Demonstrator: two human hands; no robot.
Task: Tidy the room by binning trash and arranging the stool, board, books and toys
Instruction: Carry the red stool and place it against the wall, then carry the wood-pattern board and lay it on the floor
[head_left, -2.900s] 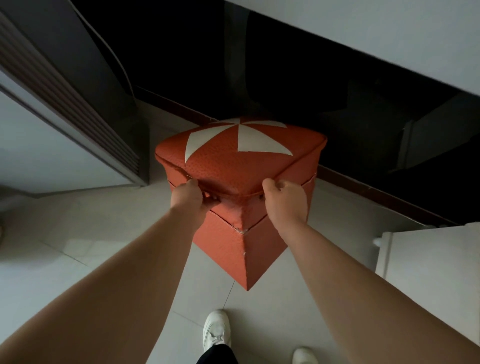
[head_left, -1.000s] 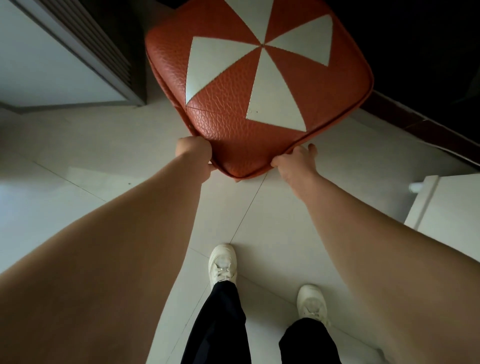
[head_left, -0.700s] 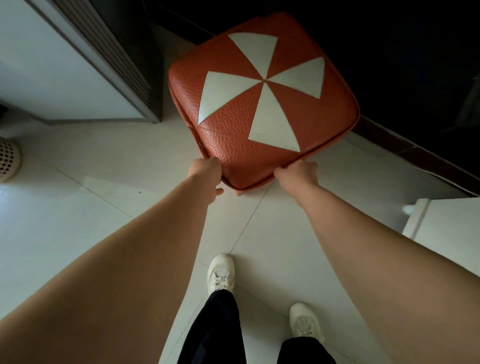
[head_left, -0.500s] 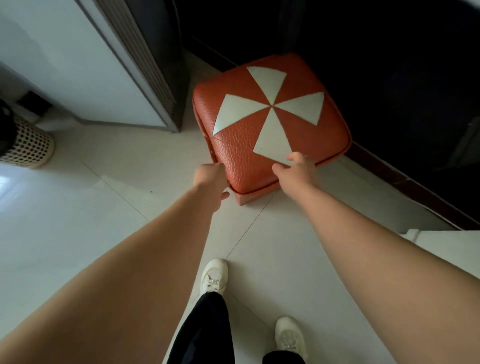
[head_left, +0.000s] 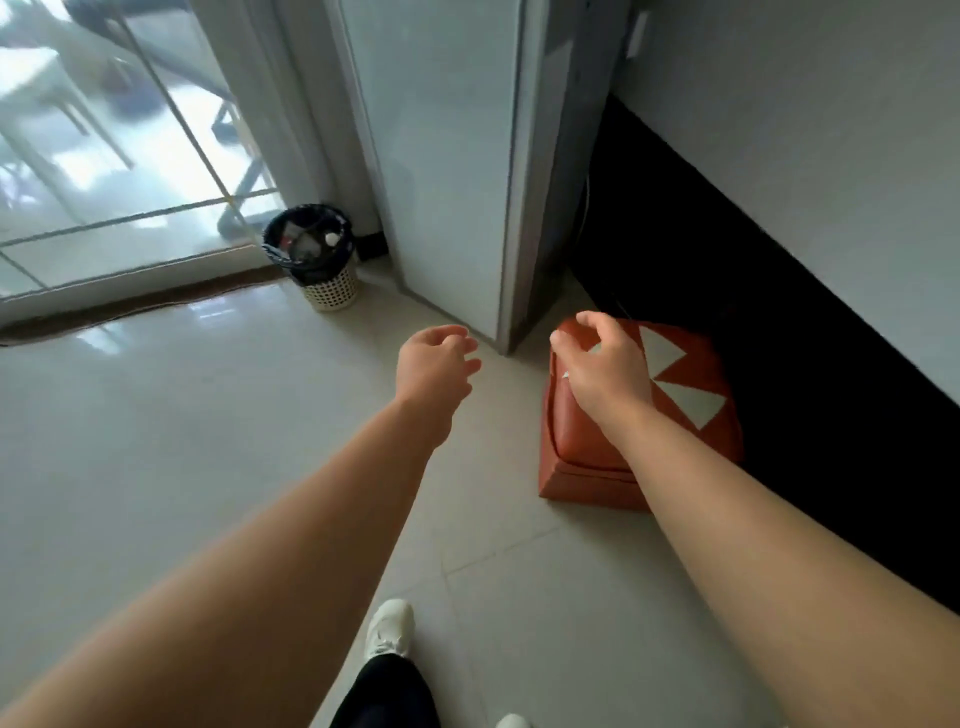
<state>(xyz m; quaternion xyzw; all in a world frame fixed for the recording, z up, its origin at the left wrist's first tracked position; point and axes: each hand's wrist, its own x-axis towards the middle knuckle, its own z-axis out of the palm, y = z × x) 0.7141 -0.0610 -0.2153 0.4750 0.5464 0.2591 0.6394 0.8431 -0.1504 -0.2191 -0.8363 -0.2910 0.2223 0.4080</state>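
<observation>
The stool (head_left: 701, 436) sits on the floor, tucked by the corner of the white cabinet (head_left: 447, 156) against the dark recess, and with the left hand (head_left: 434, 364) and right hand (head_left: 605, 364) both empty, fingers loosely curled, I'd just nudge it square.

We note a floor (head_left: 156, 441) of large pale glossy tiles, catching bright patches of daylight near the glass door (head_left: 104, 130) at upper left, with a dark threshold strip (head_left: 130, 306) along its foot. Right of the glass we see a tall white panel (head_left: 441, 156) with a grey edge, standing on the floor. Further right, a white wall (head_left: 805, 130) overhangs a deep black recess (head_left: 727, 286) that runs down to the tiles.
</observation>
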